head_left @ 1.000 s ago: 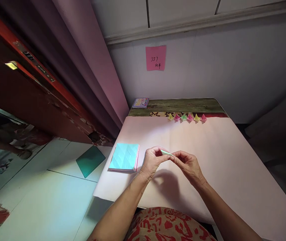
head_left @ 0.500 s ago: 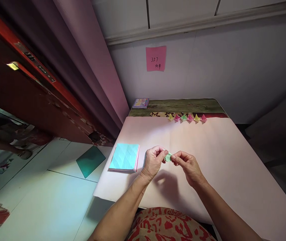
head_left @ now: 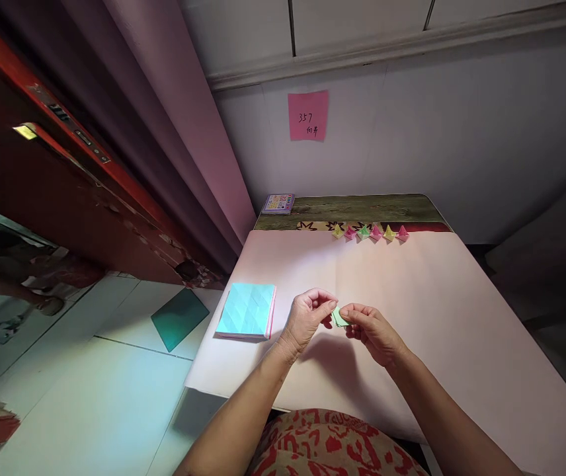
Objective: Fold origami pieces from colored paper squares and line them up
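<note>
A small folded piece of light green paper (head_left: 341, 318) is held above the table between my two hands. My left hand (head_left: 307, 317) pinches its left edge between thumb and fingers. On the other side, my right hand (head_left: 369, 328) grips it, thumb on top and fingers curled beneath. To the left of my hands lies a stack of square paper (head_left: 246, 309), its top sheet bright turquoise. Several small folded paper boats (head_left: 363, 233), in yellow, pink and green, stand in a row at the far edge of the pale table covering.
The pale-covered table (head_left: 412, 284) reaches a white wall with a pink note (head_left: 308, 116). A small printed pad (head_left: 278, 203) rests at its back left corner. A curtain and red door (head_left: 129, 218) stand to the left; a dark green sheet (head_left: 180, 320) lies on the floor.
The green paper has turned and shifted slightly right and down, showing a flatter, more angular face. My right thumb now lies over it. The stack and the boats have stayed put.
</note>
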Available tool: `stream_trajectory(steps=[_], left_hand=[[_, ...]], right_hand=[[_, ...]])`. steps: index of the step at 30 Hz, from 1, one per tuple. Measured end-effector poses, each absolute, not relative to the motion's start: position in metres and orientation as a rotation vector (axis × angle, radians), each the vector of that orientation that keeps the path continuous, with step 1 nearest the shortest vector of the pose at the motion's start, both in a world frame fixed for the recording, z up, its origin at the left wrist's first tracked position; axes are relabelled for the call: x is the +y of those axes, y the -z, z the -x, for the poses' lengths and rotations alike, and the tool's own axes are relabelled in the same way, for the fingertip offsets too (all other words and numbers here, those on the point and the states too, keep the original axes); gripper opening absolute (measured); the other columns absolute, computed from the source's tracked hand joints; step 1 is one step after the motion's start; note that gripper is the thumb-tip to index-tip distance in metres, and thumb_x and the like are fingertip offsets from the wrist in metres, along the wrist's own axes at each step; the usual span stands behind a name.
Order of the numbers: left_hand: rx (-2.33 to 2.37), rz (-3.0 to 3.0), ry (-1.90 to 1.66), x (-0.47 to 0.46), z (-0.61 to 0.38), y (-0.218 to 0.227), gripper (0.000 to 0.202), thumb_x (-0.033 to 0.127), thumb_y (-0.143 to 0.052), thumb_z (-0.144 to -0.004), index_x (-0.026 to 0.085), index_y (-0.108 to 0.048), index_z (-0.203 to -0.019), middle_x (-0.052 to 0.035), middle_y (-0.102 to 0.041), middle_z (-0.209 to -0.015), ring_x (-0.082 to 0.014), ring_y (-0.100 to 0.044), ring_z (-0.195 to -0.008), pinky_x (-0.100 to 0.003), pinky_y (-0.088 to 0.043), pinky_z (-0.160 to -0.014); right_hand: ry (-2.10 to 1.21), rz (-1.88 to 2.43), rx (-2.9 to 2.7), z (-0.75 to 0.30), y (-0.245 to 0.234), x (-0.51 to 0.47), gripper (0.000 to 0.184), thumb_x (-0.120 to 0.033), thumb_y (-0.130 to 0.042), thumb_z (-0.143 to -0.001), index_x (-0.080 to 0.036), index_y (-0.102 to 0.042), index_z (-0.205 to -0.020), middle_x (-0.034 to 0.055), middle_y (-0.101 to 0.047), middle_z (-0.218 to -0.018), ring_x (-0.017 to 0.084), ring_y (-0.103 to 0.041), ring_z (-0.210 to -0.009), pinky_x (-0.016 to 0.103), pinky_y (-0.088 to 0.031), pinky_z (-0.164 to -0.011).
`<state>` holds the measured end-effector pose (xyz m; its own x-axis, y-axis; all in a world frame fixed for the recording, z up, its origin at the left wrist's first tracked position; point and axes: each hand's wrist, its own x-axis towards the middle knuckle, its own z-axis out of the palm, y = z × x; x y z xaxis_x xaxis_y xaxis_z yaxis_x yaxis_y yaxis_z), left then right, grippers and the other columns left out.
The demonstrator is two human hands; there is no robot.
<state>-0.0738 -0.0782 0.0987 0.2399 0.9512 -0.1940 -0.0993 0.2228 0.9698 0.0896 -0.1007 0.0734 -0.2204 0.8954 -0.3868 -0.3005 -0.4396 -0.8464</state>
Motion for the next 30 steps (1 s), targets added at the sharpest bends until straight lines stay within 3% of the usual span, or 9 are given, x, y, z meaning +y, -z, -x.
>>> stream_trajectory(steps=[6, 14, 18, 26, 30], left_hand=[[1.134, -0.878, -0.910, -0.076, 0.082, -0.078, 0.040, 0.044, -0.081, -0.065, 0.013, -0.060, -0.081, 0.0005, -0.060, -0.059, -0.0091, -0.053, -0.047, -0.022, -0.048, -0.045], [1.407, -0.971, -0.717, -0.073, 0.104, -0.023, 0.044, 0.060, -0.065, -0.078, 0.017, -0.056, -0.083, 0.0013, -0.061, -0.062, -0.0083, -0.055, -0.041, -0.017, -0.041, -0.036], [1.563, -1.111, -0.733, -0.070, 0.112, -0.019, 0.033, 0.051, -0.063, -0.081, 0.018, -0.058, -0.083, 0.0039, -0.058, -0.062, -0.0048, -0.046, -0.037, -0.014, -0.036, -0.034], [1.531, -1.114, -0.771, -0.055, 0.106, -0.019, 0.024, 0.041, -0.062, -0.084, 0.018, -0.058, -0.089, 0.0031, -0.057, -0.067, -0.0061, -0.051, -0.044, -0.016, -0.042, -0.039], [1.600, -1.265, -0.644, -0.042, 0.102, -0.021, 0.022, 0.031, -0.058, -0.086, 0.020, -0.063, -0.105, 0.0017, -0.061, -0.072, -0.0070, -0.053, -0.045, -0.017, -0.045, -0.042]], right_hand=[[-1.776, 1.212, -0.775, -0.097, -0.063, -0.100, 0.049, -0.063, -0.070, -0.075, -0.020, -0.072, -0.099, 0.0064, -0.068, -0.094, 0.017, -0.063, -0.079, 0.028, -0.049, -0.069], [-1.490, 1.442, -0.767, -0.110, -0.020, -0.097, 0.042, -0.057, -0.077, -0.069, -0.018, -0.072, -0.084, 0.0075, -0.072, -0.084, 0.015, -0.059, -0.063, 0.028, -0.047, -0.057], [-1.412, 1.509, -0.741, -0.117, -0.012, -0.098, 0.040, -0.056, -0.077, -0.068, -0.018, -0.071, -0.079, 0.0052, -0.069, -0.077, 0.016, -0.058, -0.065, 0.027, -0.045, -0.055], [-1.359, 1.464, -1.057, -0.101, -0.015, -0.092, 0.039, -0.056, -0.068, -0.076, -0.019, -0.068, -0.085, 0.0009, -0.064, -0.069, 0.015, -0.055, -0.059, 0.027, -0.044, -0.056], [-1.184, 1.595, -1.463, -0.084, -0.015, -0.086, 0.034, -0.050, -0.072, -0.073, -0.022, -0.067, -0.091, 0.0000, -0.067, -0.073, 0.016, -0.058, -0.062, 0.027, -0.040, -0.057]])
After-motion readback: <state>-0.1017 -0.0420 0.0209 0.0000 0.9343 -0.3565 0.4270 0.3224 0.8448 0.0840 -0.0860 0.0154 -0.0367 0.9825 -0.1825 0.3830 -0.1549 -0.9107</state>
